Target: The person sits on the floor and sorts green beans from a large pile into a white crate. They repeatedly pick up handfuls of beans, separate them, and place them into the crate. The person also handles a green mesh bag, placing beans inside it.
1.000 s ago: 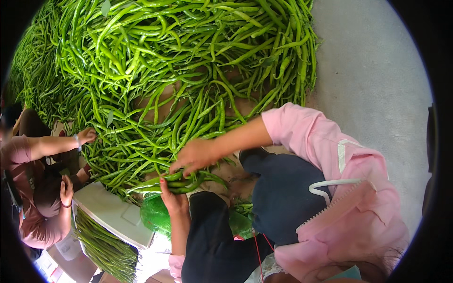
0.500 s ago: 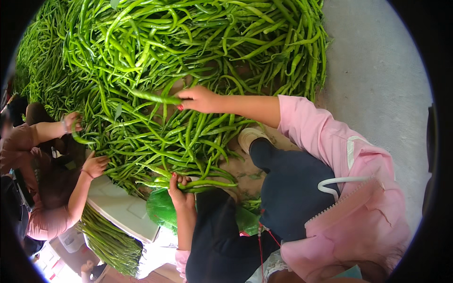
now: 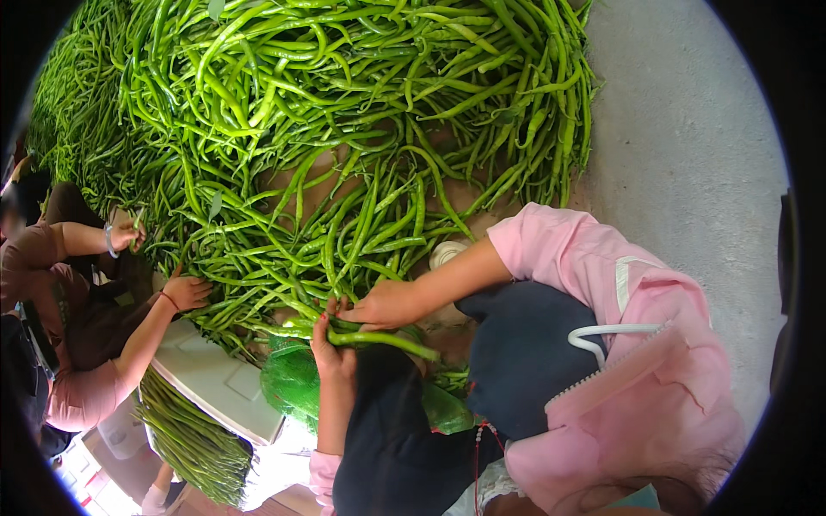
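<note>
My left hand (image 3: 331,351) is wrapped around a small bunch of long green chili peppers (image 3: 391,341), their ends sticking out to both sides of the fist. Right above it, my right hand (image 3: 387,304) reaches in with its fingertips pinched on a green chili pepper against that bunch. Its fingers partly cover the pepper. Both hands are at the near edge of a large heap of loose green chili peppers (image 3: 370,86), which spreads far and to the left.
A green net bag (image 3: 288,383) lies beside my left forearm. Left of it stand a white foam box (image 3: 211,374) and a stack of aligned green peppers (image 3: 194,439). At the left, a co-worker's hands (image 3: 182,292) touch the heap. Grey concrete floor (image 3: 680,146) lies right.
My right hand has come down from the middle of the heap to my left hand, bringing a pepper. The co-worker's lower hand has shifted slightly right onto the peppers.
</note>
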Available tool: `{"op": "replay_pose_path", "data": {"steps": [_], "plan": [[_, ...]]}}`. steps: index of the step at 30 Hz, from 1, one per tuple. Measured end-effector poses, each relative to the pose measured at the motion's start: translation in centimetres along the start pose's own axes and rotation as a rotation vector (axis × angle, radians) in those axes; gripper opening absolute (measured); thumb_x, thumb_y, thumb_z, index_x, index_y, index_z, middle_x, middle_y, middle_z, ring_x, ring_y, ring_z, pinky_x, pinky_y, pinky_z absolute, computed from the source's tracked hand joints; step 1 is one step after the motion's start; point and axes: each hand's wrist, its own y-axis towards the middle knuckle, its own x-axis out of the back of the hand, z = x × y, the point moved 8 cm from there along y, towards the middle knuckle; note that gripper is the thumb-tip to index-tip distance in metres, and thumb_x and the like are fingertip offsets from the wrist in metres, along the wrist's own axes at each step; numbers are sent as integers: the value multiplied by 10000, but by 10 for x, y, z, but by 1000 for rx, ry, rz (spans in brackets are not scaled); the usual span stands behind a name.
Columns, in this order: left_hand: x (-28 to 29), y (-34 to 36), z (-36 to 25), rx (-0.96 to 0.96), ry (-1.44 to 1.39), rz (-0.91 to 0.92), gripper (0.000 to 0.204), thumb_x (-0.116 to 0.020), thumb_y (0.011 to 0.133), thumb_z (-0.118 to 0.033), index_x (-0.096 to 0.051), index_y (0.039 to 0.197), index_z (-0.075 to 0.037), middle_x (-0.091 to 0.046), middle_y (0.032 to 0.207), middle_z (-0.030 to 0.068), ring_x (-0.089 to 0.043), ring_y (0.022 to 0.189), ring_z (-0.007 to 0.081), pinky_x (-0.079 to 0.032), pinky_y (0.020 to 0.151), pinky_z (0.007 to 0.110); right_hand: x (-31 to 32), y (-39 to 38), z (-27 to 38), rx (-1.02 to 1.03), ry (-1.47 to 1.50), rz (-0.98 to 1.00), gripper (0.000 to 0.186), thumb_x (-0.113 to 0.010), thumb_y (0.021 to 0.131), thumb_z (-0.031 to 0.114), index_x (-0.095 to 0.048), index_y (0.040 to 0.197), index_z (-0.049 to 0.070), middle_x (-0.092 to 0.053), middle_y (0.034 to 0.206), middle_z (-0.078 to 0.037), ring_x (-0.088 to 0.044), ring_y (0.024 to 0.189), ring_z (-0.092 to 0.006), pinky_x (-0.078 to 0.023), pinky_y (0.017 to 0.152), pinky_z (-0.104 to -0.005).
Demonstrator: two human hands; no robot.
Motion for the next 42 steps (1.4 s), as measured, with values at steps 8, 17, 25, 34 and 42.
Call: {"op": "replay_pose_path", "data": {"steps": [8, 17, 25, 34, 42], "plan": [[7, -6, 1, -28, -2, -76, 276, -553, 787, -61, -457, 1045, -81, -427, 677, -6, -392, 573, 119, -419, 681, 299, -11, 109, -178, -178, -195, -112, 376, -573, 784, 290, -512, 1056, 38, -511, 1079, -131, -501, 1011, -303, -428, 812, -424], [10, -7, -9, -44, -138, -62, 209, -528, 802, -85, -460, 998, -62, -363, 645, -7, -347, 572, 113, -383, 663, 276, -28, 94, -204, -517, 33, 51, 399, -615, 750, 388, -585, 949, 44, -612, 918, -149, -577, 873, -337, -445, 719, -455], [12, -10, -17, -90, -10, -59, 256, -539, 812, -142, -457, 1037, -51, -554, 962, 80, -532, 879, 209, -389, 887, 372, 96, 45, -81, -106, 99, -749, 188, -677, 671, 242, -591, 784, 119, -578, 708, -72, -556, 649, -254, -434, 578, -381], [29, -7, -7, -85, -17, -186, 152, -569, 810, -75, -500, 926, -4, -555, 838, 88, -536, 717, 203, -483, 729, 365, 15, 104, -114, -168, -42, -408, 208, -583, 761, 240, -559, 821, 42, -594, 831, -135, -569, 815, -335, -444, 675, -454], [53, -22, -37, -194, -125, -291, 151, -608, 810, -119, -510, 839, -9, -533, 766, 68, -536, 694, 203, -489, 733, 382, 107, 58, -62, -139, -232, -595, 216, -550, 782, 153, -508, 982, 82, -536, 719, -76, -561, 652, -275, -427, 497, -380]]}}
